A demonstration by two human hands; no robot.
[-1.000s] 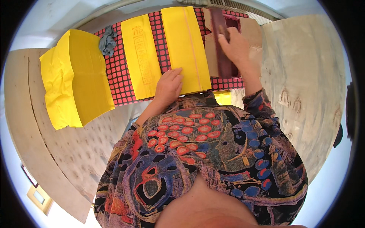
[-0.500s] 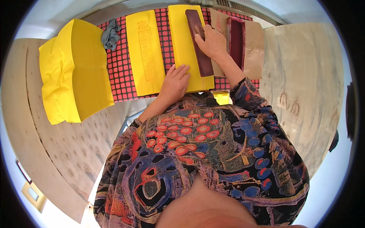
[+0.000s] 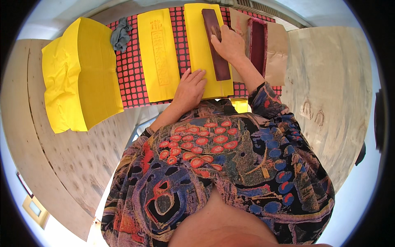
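A long, narrow dark-red stamp block [image 3: 221,66] lies lengthwise over a stack of yellow paper [image 3: 198,53]. My right hand [image 3: 230,43] is closed round the small handle on the block's upper side. The block hides the paper under it. Near the stack's lower left edge rests my left hand [image 3: 190,87], laid flat with its fingers stretched out and touching the paper. To its left is a separate yellow sheet [image 3: 144,61] bearing a column of red printed marks. Right of the stack, a long tray with a dark-red inside [image 3: 258,49] sits on brown paper [image 3: 276,53].
A red-and-black checked cloth [image 3: 129,74] covers the table. A crumpled grey cloth [image 3: 120,36] lies at the back left, beside a large creased yellow sheet [image 3: 96,74]. Pale wooden boards [image 3: 329,82] flank both sides, and a ribbed radiator [image 3: 255,10] runs behind.
The stamp block has shifted slightly left on the yellow stack, so more yellow shows along its right edge. My left hand stays in place on the paper.
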